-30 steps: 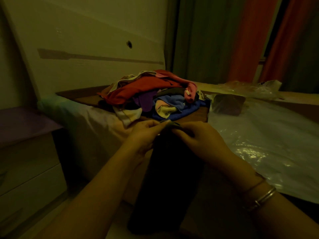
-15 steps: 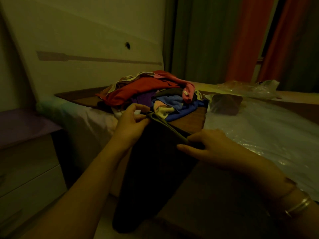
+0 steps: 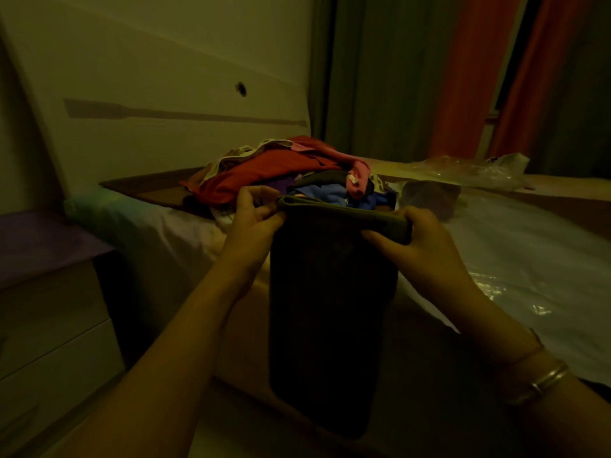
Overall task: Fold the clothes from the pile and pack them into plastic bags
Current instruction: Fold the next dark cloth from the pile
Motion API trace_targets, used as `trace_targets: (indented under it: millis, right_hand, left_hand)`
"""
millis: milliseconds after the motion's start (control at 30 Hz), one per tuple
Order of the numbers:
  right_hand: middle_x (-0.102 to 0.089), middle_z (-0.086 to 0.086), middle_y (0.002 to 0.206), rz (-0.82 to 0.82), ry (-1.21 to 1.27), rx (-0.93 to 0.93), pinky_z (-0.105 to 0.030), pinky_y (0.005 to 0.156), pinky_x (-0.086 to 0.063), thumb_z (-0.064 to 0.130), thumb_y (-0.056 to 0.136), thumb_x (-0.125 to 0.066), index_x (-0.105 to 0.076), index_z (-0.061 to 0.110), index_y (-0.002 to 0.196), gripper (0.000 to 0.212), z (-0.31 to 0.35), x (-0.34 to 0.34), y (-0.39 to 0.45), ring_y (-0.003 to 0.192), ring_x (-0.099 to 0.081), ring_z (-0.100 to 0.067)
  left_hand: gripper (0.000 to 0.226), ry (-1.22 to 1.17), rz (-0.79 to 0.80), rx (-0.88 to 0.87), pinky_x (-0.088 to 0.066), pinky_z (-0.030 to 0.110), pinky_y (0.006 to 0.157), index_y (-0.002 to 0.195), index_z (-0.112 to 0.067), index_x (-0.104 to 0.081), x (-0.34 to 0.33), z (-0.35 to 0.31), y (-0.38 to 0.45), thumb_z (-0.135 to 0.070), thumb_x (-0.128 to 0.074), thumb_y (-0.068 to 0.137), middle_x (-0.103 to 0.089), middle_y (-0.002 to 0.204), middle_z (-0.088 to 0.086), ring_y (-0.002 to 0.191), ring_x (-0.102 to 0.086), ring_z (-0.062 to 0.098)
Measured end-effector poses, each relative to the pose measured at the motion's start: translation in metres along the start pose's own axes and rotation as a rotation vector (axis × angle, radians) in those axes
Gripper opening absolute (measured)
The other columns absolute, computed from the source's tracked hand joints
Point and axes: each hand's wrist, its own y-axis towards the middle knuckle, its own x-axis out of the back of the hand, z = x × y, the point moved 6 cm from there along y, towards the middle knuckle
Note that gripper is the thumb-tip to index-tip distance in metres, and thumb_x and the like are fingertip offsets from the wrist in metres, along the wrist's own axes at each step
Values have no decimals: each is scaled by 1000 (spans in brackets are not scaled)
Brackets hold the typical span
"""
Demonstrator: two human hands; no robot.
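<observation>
A dark garment (image 3: 332, 309) hangs down in front of me, folded lengthwise, its top edge stretched level. My left hand (image 3: 253, 218) pinches the top left corner and my right hand (image 3: 416, 239) grips the top right corner. Behind it on the bed lies the pile of clothes (image 3: 284, 173), red on top with blue, pink and purple pieces. Clear plastic bags (image 3: 529, 259) are spread over the bed to the right, and a crumpled plastic bag (image 3: 476, 170) lies further back.
A white headboard (image 3: 165, 94) stands behind the pile. A low drawer unit (image 3: 49, 309) is at the left beside the bed. Green and orange curtains (image 3: 463, 77) hang at the back. The room is dim.
My hands moved apart along the garment's top edge, from touching at the centre to holding both corners. The garment is now raised and spread level.
</observation>
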Motion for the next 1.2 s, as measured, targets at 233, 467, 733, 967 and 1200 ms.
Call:
trace_targets:
  millis: [233, 467, 733, 967, 1200]
  right_hand:
    - [-65, -9, 107, 176, 787, -468, -31, 74, -58, 21, 73, -72, -52, 13, 107, 40, 2, -26, -1, 89, -68, -20]
    - [-73, -8, 102, 811, 796, -610, -33, 78, -58, 26, 54, -86, -60, 8, 115, 68, 1, -80, -27, 96, -70, -23]
    - [-74, -11, 98, 511, 948, -582, -32, 68, -60, 22, 72, -67, -62, 6, 113, 44, 0, -76, -12, 85, -72, -24]
    - [-63, -2, 67, 416, 1304, -490, -22, 65, -41, 21, 82, -59, -76, 15, 69, 23, -2, -57, 1, 60, -56, -12]
    - [-69, -17, 94, 154, 880, -677, -31, 58, -55, 5, 93, -52, -61, 2, 112, 21, -31, -51, 6, 69, -67, -23]
  left_hand:
    - [27, -208, -121, 61, -56, 31, 81, 103, -23, -41, 6, -10, 6, 0, -52, 93, -59, 111, 11, 98, -63, 21]
    - [30, -362, -349, 241, -54, 30, 61, 114, -18, -42, 26, 7, 8, -6, -59, 91, -56, 98, 7, 79, -60, 18]
    - [49, 137, -359, 397, -45, 39, 92, 127, -20, -30, 49, 17, 5, -46, -53, 93, -48, 127, 8, 97, -54, 20]
    - [59, -236, 109, 570, -46, 35, 75, 80, -22, -77, 3, 46, -14, -62, -35, 92, -68, 93, 8, 88, -61, 23]
    - [54, -157, 1, 518, -52, 35, 68, 135, -16, -43, 14, 34, -7, -7, -65, 86, -55, 117, 9, 93, -60, 23]
